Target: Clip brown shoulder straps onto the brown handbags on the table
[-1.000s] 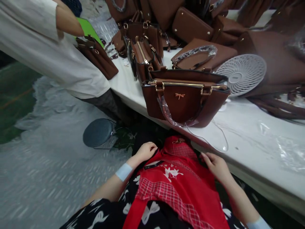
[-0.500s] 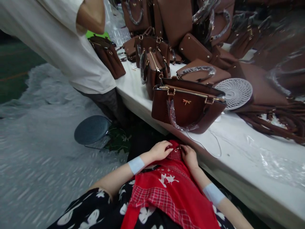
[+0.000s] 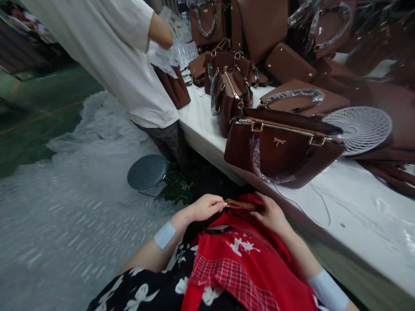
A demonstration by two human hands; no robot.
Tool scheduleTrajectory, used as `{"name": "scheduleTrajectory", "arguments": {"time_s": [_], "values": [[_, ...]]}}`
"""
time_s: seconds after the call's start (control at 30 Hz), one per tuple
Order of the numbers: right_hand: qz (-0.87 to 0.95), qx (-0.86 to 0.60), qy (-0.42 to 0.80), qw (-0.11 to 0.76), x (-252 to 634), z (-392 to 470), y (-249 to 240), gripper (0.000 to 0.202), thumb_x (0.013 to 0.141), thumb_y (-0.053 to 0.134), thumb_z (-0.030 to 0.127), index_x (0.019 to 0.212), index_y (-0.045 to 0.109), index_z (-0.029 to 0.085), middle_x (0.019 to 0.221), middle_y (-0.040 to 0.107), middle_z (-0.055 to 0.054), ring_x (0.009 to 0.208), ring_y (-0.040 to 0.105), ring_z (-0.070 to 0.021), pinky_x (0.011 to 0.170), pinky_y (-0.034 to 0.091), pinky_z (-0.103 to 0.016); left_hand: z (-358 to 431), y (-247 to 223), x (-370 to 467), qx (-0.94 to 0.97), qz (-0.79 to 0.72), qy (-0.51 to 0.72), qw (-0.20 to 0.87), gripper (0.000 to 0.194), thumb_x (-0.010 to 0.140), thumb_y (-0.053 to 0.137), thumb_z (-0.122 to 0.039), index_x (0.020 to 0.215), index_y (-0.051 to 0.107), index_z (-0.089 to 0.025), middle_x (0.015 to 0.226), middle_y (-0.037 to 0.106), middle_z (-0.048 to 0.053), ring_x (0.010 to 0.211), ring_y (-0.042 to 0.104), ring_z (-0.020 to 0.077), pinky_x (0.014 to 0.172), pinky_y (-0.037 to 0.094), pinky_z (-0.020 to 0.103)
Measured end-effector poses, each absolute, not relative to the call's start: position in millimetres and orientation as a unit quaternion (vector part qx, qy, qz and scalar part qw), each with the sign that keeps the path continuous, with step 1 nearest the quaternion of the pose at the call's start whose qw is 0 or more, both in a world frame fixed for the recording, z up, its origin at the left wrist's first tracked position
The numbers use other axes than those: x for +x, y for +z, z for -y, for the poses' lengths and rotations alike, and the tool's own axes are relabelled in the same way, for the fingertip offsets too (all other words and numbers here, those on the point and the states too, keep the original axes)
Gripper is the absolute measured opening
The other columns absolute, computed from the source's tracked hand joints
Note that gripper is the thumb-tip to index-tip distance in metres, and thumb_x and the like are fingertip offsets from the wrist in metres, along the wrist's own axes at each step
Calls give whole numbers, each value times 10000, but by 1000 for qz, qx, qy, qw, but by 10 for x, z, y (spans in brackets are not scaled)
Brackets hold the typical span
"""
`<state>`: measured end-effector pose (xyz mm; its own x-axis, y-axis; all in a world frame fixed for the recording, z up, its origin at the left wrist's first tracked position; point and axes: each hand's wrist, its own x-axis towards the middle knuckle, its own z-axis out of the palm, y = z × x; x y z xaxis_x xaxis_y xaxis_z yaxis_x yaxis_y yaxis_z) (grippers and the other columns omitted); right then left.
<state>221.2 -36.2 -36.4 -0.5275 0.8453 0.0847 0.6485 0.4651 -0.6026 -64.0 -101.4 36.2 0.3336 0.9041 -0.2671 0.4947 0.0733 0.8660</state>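
A short brown leather strap (image 3: pixel 241 204) with a small metal piece at its left end is stretched between my hands, above my lap and the red apron (image 3: pixel 246 233). My left hand (image 3: pixel 207 208) pinches the metal end between thumb and fingertips. Around the strap's other end, my right hand (image 3: pixel 272 214) is closed, and part of that end is hidden by the fingers. Just beyond my hands, a brown handbag (image 3: pixel 275 151) with a gold dragonfly badge sits at the table edge. Its front handle hangs down, wrapped in clear plastic.
Several brown handbags (image 3: pixel 227 93) crowd the white table (image 3: pixel 366 216). A white woven basket (image 3: pixel 359 129) sits behind the nearest bag. A co-worker (image 3: pixel 129 65) in a white shirt stands at left, beside a round stool (image 3: pixel 147 172). Clear plastic sheeting (image 3: pixel 71 207) covers the floor.
My hands have moved apart, and the brown strap now shows between them; earlier only a small metal clasp was visible there. The view has turned slightly left.
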Motion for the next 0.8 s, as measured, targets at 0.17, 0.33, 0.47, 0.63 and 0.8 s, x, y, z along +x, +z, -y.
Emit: {"name": "scheduleTrajectory", "arguments": {"time_s": [0.17,0.33,0.47,0.63,0.8], "values": [[843,-434,306,88,2514,244,-571,563,729,625,275,1279,597,157,1260,643,-145,1148,613,-302,1019,461,-443,1270,693,-1310,622,-621,221,423,406,924,447,-451,678,580,-156,593,500,-30,588,450,104,573,333,222],[822,-485,296,50,2632,208,-713,591,756,602,287,1326,562,136,1263,629,-175,1122,623,-305,997,467,-446,1477,847,-1686,570,-688,254,369,389,918,447,-452,708,594,-159,547,492,-38,526,456,100,533,335,216],[831,-492,256,50,2556,206,-712,633,779,617,361,1342,538,82,1273,612,-219,1129,611,-341,996,467,-476,1543,823,-1805,556,-694,273,368,379,911,451,-448,715,597,-158,551,508,-35,524,473,100,539,358,213],[868,-385,293,110,2193,241,-539,608,810,633,417,1354,536,163,1341,593,-156,1241,543,-306,1080,404,-462,1531,811,-1781,549,-689,279,381,382,909,457,-452,720,604,-155,547,519,-31,522,482,99,536,370,210],[873,-333,350,68,1782,195,-447,493,839,614,449,1258,616,189,1220,675,-138,1109,628,-286,967,474,-414,1596,834,-1829,551,-692,280,374,388,907,457,-462,732,624,-159,558,554,-15,541,509,108,554,386,218]]}}
